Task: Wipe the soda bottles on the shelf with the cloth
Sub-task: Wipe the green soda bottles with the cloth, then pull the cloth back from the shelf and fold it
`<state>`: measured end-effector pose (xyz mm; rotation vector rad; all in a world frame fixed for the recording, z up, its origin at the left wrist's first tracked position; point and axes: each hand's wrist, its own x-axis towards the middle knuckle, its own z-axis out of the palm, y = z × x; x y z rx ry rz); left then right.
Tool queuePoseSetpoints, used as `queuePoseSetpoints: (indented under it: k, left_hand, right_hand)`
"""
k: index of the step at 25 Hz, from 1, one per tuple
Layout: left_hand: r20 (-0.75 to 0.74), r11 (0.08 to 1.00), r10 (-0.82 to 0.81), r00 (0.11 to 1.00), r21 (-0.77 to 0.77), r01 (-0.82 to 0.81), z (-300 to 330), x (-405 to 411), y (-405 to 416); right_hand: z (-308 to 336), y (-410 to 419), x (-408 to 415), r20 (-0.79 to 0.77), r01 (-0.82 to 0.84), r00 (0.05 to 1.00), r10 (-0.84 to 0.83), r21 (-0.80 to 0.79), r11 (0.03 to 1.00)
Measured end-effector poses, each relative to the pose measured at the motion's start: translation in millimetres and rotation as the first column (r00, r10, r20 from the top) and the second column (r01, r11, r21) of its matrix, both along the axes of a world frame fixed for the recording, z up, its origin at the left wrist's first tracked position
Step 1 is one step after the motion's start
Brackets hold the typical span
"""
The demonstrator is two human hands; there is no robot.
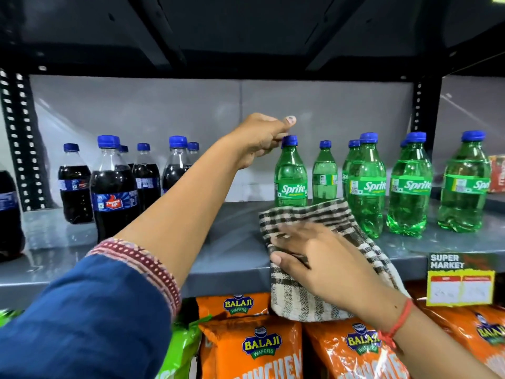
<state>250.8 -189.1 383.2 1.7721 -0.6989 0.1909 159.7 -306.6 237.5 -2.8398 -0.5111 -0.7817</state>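
Observation:
Several green Sprite bottles stand on the right half of the grey shelf (224, 242), and several dark cola bottles (113, 192) stand on the left. My left hand (259, 138) reaches up and pinches the blue cap of the leftmost Sprite bottle (291, 181), which stands upright. My right hand (322, 258) presses a black-and-white checked cloth (306, 296) onto the shelf's front edge, just below that bottle. The cloth hangs over the edge.
A dark shelf board sits close above the bottle caps. A yellow "Super Market" price tag (461, 280) hangs on the shelf edge at right. Orange Balaji wafer bags (254, 348) fill the shelf below. A perforated black upright (19, 138) stands at left.

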Motion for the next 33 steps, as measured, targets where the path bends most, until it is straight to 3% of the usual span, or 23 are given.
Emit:
queuePoseSetpoints:
  k: [5,7,9,11,13,15,16,21,26,33]
  left_hand:
    - [0.235,0.990,-0.026,0.972,0.140,-0.008,-0.7,-46.5,47.1]
    - [0.394,0.959,0.075,0.916,0.222,-0.174,-9.6,-65.3,84.2]
    - [0.503,0.887,0.269,0.821,0.202,-0.414,-33.7,-80.9,131.2]
    - [0.540,0.728,0.539,0.646,0.087,-0.680,-77.7,-98.4,176.9]
    - [0.495,0.493,0.743,0.450,0.050,-0.868,-127.9,-106.3,209.4]
    - [0.429,0.318,0.838,0.336,0.116,-0.941,-164.0,-102.6,223.9]
    - [0.443,0.297,0.838,0.318,0.119,-0.947,-175.8,-98.3,227.4]
    - [0.640,0.285,0.727,0.248,0.047,-0.957,-188.9,-91.3,231.1]
    - [0.684,0.272,0.692,0.231,0.049,-0.961,-184.8,-95.9,231.8]
    - [0.655,0.340,0.679,0.331,0.119,-0.933,-183.9,-95.9,246.0]
  right_hand:
    - [-13.8,19.3,-16.9,0.143,0.152,0.978,-0.152,0.005,0.988]
    - [-12.6,28.7,-18.5,0.117,0.143,0.983,-0.142,-0.003,0.990]
    - [-12.5,38.3,-19.5,0.154,0.127,0.980,-0.125,-0.005,0.992]
    - [-14.8,48.8,-20.9,0.176,0.122,0.977,-0.122,0.007,0.992]
    - [-17.3,58.2,-21.6,0.199,0.114,0.973,-0.114,0.011,0.993]
    - [-19.4,68.7,-19.2,0.228,0.090,0.970,-0.088,-0.002,0.996]
    - [-20.0,74.3,-17.3,0.244,0.074,0.967,-0.069,-0.010,0.997]
    - [-23.5,108.9,-11.1,0.286,-0.009,0.958,0.014,-0.017,1.000]
    - [-21.7,138.9,-8.3,0.298,-0.044,0.953,0.049,-0.022,0.999]
    - [-13.2,180.1,-2.3,0.204,-0.091,0.972,0.116,-0.126,0.988]
